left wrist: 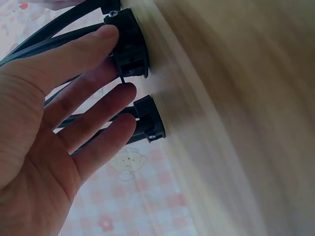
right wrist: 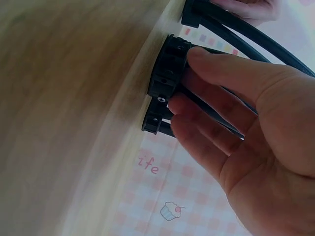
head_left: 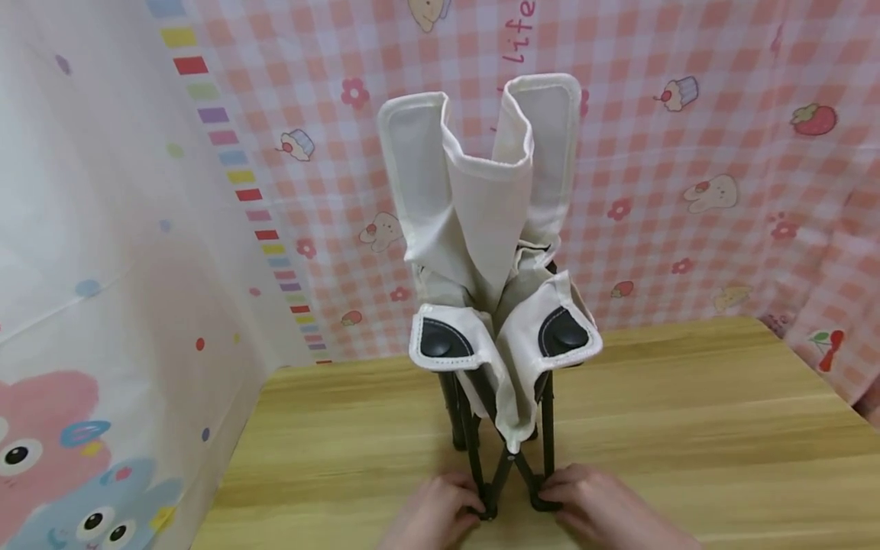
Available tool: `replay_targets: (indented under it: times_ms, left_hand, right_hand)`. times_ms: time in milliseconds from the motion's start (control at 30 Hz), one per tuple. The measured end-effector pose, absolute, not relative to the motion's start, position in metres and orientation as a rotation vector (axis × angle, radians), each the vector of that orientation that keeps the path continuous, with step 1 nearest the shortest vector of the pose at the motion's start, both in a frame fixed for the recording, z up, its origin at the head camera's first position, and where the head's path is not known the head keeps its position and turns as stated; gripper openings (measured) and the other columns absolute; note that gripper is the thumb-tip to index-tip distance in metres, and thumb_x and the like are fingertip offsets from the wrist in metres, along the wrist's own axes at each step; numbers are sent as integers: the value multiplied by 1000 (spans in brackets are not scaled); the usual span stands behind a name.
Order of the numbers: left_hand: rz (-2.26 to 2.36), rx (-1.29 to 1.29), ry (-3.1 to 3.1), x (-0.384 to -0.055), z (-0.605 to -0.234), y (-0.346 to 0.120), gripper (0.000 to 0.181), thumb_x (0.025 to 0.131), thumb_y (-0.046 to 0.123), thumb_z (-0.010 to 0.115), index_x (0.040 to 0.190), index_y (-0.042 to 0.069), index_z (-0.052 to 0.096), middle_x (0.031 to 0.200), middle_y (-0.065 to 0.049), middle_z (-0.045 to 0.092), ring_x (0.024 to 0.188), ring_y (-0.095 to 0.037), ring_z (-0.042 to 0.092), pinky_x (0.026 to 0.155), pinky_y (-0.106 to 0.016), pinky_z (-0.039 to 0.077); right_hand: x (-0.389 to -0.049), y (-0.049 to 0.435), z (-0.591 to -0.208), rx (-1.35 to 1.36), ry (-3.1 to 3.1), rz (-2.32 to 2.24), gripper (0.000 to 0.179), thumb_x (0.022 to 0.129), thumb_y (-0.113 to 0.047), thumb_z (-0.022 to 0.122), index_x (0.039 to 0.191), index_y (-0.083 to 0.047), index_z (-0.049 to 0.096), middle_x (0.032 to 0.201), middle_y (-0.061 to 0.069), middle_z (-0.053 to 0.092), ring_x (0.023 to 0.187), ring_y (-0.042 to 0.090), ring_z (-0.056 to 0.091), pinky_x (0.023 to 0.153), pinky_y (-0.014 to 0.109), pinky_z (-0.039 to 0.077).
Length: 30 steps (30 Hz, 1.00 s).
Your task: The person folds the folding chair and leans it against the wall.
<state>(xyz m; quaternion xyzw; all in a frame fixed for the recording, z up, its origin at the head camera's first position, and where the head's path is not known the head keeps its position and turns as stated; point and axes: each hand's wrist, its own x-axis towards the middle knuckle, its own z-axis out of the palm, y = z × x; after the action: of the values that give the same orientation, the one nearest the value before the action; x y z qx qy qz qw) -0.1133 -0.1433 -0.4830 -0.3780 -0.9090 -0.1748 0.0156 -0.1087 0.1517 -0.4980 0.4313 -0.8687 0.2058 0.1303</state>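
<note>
A small folding camp chair (head_left: 490, 221) with off-white fabric and a thin black frame stands partly folded on the wooden table. Its back panel rises in a deep crease, and the seat sags between two front corners with black patches. My left hand (head_left: 436, 508) pinches the near left foot (left wrist: 132, 46) between thumb and fingers. On the other side, my right hand (head_left: 598, 500) grips the near right foot (right wrist: 168, 66) in the same way. Crossed front legs (head_left: 511, 462) meet between the hands. The rear feet show partly behind, one of them (left wrist: 150, 118) in the left wrist view.
The wood-grain table (head_left: 687, 412) extends to both sides of the chair. Behind it hangs a pink checked cloth (head_left: 653, 168) with cartoon prints. A white printed sheet (head_left: 137, 252) lines the left side, close to the table's left edge.
</note>
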Motion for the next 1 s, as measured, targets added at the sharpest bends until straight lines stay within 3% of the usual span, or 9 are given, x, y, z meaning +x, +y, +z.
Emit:
replay_targets:
  times_ms: [567,1000]
  left_hand:
    - [-538,-1211,-2837,-113,-486,-143,13,84,12,86,92,22,84,96,12,75,88,5,66,77,-4,53]
    - [-598,-1239,-2793,-119,-484,-146,13,84,8,85,91,18,85,95,9,76,88,5,67,77,-2,51]
  right_hand:
    - [-114,151,-502,1334,-2402,588,25,76,1,84,94,-17,83,92,-4,80,85,8,74,72,14,60]
    - [-119,150,-491,1349,-2545,596,21,80,1,83,91,-18,84,94,-4,78,87,6,72,71,15,60]
